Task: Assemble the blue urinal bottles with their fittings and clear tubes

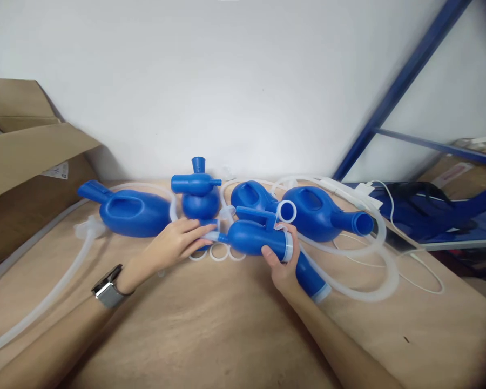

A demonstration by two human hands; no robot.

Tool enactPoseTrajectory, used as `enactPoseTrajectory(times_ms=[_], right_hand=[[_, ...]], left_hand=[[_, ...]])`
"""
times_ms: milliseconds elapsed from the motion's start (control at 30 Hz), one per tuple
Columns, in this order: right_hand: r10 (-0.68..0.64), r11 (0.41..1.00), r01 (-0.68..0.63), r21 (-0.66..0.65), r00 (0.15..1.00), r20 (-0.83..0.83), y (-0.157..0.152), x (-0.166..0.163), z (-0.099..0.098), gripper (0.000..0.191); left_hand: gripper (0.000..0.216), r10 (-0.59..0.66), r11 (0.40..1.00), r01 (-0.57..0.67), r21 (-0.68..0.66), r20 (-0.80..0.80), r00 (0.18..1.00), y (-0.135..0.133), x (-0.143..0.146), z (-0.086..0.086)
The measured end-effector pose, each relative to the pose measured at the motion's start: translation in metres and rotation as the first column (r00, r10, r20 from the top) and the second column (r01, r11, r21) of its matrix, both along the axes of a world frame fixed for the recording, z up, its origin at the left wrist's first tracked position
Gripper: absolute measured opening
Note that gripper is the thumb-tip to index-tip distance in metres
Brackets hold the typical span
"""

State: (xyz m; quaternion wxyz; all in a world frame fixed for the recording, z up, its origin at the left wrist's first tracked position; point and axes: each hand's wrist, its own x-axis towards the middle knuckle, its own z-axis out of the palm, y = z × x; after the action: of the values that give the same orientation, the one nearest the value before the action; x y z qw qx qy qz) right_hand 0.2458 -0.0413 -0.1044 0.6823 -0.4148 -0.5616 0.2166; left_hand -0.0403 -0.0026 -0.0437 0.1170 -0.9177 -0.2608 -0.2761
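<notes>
My right hand is wrapped round a blue plastic vessel at its clear collar, with a blue tube section running out behind it toward me. My left hand, a watch on its wrist, pinches the narrow clear nozzle at the vessel's left end. Under the vessel lie white rings on the wooden table.
Behind stand other blue vessels: one at left, an upright one, two at right. Clear hoses loop at left and right. A cardboard box is at left, a blue rack frame at right.
</notes>
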Motion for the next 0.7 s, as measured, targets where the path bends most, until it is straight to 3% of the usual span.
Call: enactPoseTrajectory(times_ms=[267,533,700], right_hand=[[0.023,0.980,-0.078,0.185,0.959,0.281,-0.006,0.004,0.015,0.047],[0.191,0.922,-0.289,0.259,0.919,0.346,-0.012,-0.001,0.025,0.060],[0.125,0.895,-0.267,0.358,0.920,0.372,-0.019,-0.005,0.020,0.063]], left_hand=[[0.037,-0.027,0.999,0.026,-0.019,-0.072,0.997,-0.001,-0.002,0.004],[0.035,-0.076,0.949,0.085,-0.303,0.040,0.996,-0.006,-0.004,0.019],[0.033,-0.098,0.880,0.124,-0.458,0.081,0.992,-0.016,-0.003,0.042]])
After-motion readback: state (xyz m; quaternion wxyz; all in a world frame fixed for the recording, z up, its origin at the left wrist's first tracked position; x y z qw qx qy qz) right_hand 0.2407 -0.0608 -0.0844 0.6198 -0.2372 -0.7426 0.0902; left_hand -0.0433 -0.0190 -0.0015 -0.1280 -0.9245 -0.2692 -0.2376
